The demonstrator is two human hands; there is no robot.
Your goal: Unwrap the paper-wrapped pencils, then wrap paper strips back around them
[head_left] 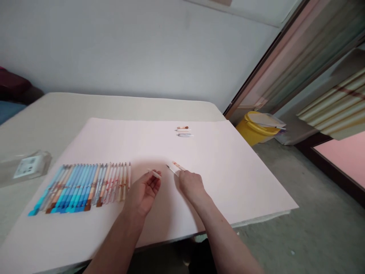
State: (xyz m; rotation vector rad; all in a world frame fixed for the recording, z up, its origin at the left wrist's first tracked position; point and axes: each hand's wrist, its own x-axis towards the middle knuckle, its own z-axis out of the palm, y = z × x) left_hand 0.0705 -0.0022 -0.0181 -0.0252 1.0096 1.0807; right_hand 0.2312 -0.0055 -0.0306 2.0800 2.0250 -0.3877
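Palm up, my left hand [146,189] pinches a short white tube-like piece [154,174], perhaps a pen part. My right hand [191,184] is closed, palm down, over the sheet. From its fingers stick out a thin white pen refill [172,170] with a dark tip and a pale pen barrel [178,166] with an orange pattern. The hand hides their rear ends. Left of my hands lies a neat row of several pens [82,186] in blue, brown and clear red-patterned colours, tips pointing away from me.
A large pale pink sheet [234,171] covers much of the table [128,104]. Farther back lie several loose pen parts [184,130]. A clear plastic bag [28,165] with a white label is at the left. Beyond the table's right edge stands a yellow bucket [251,129].
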